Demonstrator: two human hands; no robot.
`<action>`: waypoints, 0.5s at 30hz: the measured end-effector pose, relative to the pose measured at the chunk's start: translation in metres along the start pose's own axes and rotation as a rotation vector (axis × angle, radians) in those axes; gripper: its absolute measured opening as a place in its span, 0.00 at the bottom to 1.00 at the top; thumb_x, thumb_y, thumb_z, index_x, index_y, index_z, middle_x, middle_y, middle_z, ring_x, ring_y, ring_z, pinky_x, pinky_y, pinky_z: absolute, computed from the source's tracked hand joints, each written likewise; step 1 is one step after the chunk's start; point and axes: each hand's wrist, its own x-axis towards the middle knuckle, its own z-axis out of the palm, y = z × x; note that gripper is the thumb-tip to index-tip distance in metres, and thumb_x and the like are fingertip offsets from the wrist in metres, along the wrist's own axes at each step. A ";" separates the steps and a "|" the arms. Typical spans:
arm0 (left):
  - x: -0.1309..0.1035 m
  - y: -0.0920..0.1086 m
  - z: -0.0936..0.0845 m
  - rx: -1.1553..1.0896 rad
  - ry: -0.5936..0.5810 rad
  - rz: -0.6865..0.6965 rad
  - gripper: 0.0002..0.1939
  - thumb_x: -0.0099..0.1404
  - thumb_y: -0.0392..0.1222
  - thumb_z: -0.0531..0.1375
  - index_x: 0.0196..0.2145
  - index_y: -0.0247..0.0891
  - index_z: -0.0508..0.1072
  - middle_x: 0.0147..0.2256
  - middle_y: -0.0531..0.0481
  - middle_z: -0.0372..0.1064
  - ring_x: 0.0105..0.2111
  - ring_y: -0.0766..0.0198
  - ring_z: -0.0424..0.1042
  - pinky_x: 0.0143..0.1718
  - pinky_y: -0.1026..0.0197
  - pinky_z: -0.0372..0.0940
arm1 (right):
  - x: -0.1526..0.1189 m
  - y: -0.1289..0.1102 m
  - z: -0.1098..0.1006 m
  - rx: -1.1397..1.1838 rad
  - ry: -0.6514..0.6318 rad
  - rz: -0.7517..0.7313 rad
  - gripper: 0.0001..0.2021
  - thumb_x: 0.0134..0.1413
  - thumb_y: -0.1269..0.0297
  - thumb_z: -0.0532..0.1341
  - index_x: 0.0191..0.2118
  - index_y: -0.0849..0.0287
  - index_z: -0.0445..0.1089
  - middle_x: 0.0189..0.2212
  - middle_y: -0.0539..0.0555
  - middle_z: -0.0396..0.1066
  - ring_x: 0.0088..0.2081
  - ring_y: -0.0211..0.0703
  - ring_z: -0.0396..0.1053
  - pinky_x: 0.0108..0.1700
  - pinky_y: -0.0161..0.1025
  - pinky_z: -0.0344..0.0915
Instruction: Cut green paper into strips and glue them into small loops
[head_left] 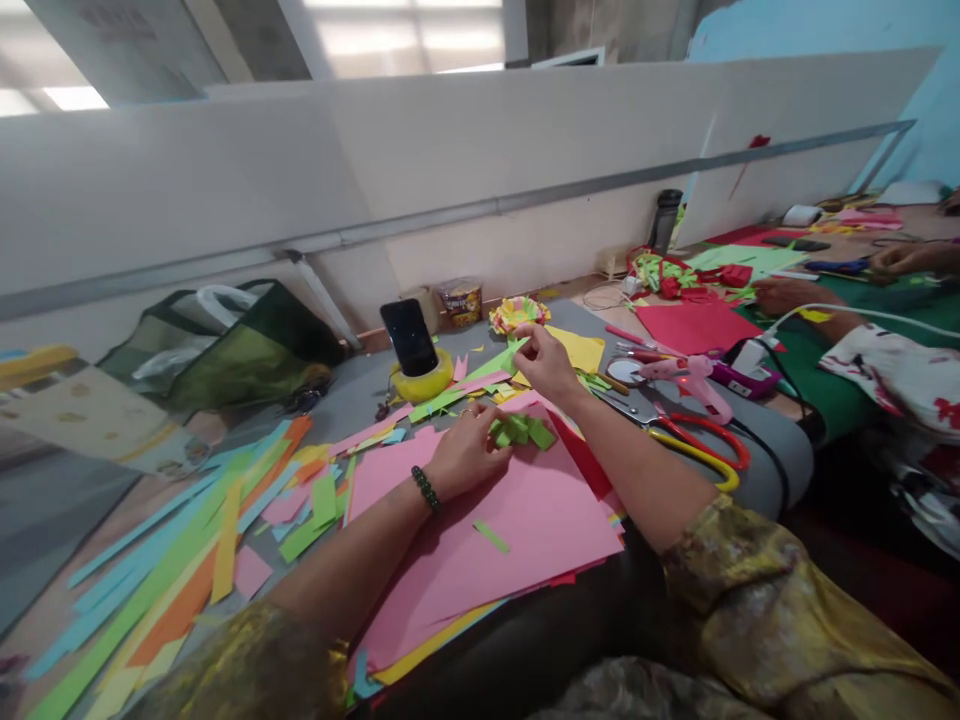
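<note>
My left hand, with a dark bead bracelet at the wrist, is closed on a folded green paper piece above the pink paper sheets. Farther up, my right hand pinches the end of a light green paper piece. A short green strip lies alone on the top pink sheet. Just behind my right hand is a round yellow, pink and green paper flower.
Coloured strips cover the left side. A phone leans on a yellow tape roll. Red-handled scissors and a pink glue gun lie right. Another person's hands are at the far right.
</note>
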 end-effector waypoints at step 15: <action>0.000 -0.007 -0.006 -0.037 0.070 -0.044 0.23 0.57 0.37 0.58 0.52 0.35 0.69 0.44 0.43 0.69 0.43 0.53 0.70 0.47 0.52 0.65 | -0.009 -0.018 -0.017 0.142 -0.433 0.103 0.16 0.32 0.73 0.55 0.34 0.59 0.66 0.16 0.43 0.62 0.21 0.36 0.60 0.24 0.34 0.55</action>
